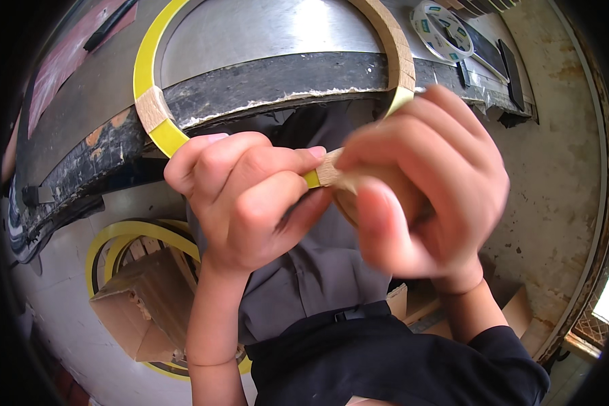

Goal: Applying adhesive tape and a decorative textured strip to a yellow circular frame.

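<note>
A large yellow hoop lies over the bench edge toward me, with wood-grain bands around parts of it. My left hand is closed on the hoop's near side, its thumb and index finger pinching beside a wood-grain section. My right hand, smeared by motion, curls around what looks like a roll of wood-grain tape, right next to that section. Most of the roll is hidden by the fingers and palm. Wood grain also covers the hoop's far right side.
The metal-topped bench has a worn dark front edge. A white tape roll lies at its far right, a black tool at the far left. Below left, several yellow hoops surround a cardboard box. A stained wall stands at right.
</note>
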`<state>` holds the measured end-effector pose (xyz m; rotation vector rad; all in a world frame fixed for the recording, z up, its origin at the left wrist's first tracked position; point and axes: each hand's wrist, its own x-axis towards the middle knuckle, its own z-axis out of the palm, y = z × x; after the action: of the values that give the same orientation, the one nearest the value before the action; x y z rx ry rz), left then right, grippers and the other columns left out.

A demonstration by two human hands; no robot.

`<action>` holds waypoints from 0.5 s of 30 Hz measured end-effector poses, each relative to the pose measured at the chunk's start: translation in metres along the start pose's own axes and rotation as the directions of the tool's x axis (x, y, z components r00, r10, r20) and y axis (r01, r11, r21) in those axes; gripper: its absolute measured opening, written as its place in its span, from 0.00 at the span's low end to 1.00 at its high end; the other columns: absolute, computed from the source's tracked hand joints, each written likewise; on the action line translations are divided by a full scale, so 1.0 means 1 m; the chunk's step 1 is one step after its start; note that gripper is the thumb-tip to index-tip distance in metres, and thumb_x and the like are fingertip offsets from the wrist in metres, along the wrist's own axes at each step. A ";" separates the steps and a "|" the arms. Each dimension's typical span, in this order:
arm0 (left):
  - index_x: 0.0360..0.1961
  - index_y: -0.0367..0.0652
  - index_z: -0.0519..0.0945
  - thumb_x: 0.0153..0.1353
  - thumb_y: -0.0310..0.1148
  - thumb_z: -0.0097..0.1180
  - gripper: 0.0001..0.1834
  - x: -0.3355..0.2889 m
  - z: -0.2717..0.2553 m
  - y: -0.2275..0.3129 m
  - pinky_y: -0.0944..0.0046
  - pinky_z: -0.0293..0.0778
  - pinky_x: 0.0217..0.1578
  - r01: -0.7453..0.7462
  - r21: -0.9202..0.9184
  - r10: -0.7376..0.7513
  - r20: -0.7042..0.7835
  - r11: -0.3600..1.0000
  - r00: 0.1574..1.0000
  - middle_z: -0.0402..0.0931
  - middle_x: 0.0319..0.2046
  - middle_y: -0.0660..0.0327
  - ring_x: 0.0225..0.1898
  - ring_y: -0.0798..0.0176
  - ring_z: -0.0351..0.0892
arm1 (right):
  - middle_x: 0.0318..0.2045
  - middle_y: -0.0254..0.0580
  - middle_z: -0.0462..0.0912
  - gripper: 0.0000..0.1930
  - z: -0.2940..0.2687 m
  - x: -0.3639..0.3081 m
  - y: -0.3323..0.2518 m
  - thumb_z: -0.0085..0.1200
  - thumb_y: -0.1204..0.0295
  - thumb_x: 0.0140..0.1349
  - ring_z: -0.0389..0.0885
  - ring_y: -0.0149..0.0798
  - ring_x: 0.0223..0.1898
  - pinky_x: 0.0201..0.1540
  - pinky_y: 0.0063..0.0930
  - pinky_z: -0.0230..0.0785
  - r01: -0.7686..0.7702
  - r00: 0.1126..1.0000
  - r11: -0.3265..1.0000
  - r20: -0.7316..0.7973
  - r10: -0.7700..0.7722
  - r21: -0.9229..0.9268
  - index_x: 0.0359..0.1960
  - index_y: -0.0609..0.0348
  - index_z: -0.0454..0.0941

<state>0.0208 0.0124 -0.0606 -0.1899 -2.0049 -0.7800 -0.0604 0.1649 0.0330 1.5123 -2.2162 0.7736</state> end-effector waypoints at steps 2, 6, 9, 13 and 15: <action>0.36 0.56 0.70 0.50 0.36 0.71 0.19 -0.001 -0.002 0.000 0.59 0.59 0.54 -0.020 0.019 0.020 0.007 1.000 1.000 0.84 0.35 0.77 0.37 0.69 0.75 | 0.19 0.39 0.77 0.20 -0.007 -0.005 -0.010 0.52 0.54 0.61 0.70 0.38 0.19 0.23 0.29 0.60 -0.003 1.000 1.000 0.030 0.003 -0.025 0.24 0.60 0.80; 0.36 0.55 0.71 0.52 0.36 0.70 0.18 0.000 -0.007 0.003 0.59 0.59 0.55 -0.040 0.051 0.038 0.034 0.998 0.999 0.84 0.34 0.78 0.36 0.71 0.76 | 0.19 0.39 0.77 0.20 -0.001 -0.004 -0.006 0.52 0.55 0.62 0.70 0.37 0.20 0.23 0.28 0.61 0.025 1.000 1.000 -0.013 -0.026 -0.012 0.24 0.60 0.81; 0.36 0.55 0.71 0.49 0.35 0.71 0.19 0.000 -0.005 0.003 0.59 0.60 0.55 -0.016 0.044 0.014 0.041 0.999 0.999 0.84 0.34 0.78 0.36 0.71 0.76 | 0.19 0.38 0.78 0.20 0.003 0.003 -0.005 0.51 0.56 0.62 0.70 0.37 0.20 0.23 0.29 0.61 -0.050 0.999 0.999 -0.007 0.050 0.014 0.23 0.61 0.80; 0.38 0.54 0.71 0.47 0.34 0.73 0.22 -0.002 -0.002 0.001 0.59 0.60 0.52 -0.027 0.021 0.027 -0.004 0.999 1.000 0.83 0.34 0.76 0.37 0.68 0.76 | 0.18 0.38 0.78 0.18 0.012 0.009 0.003 0.47 0.62 0.64 0.72 0.40 0.20 0.24 0.30 0.63 -0.091 0.996 0.995 0.002 0.091 0.038 0.22 0.60 0.79; 0.39 0.52 0.70 0.44 0.35 0.76 0.25 -0.002 -0.004 0.001 0.58 0.60 0.48 -0.023 0.014 0.022 0.048 1.000 0.999 0.82 0.34 0.74 0.40 0.63 0.75 | 0.19 0.40 0.79 0.19 0.010 0.012 0.007 0.41 0.66 0.67 0.74 0.43 0.19 0.25 0.33 0.65 -0.121 0.988 0.992 0.095 0.119 0.018 0.21 0.60 0.79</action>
<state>0.0257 0.0112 -0.0606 -0.2248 -2.0498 -0.7530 -0.0716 0.1521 0.0302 1.4648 -2.3936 0.7818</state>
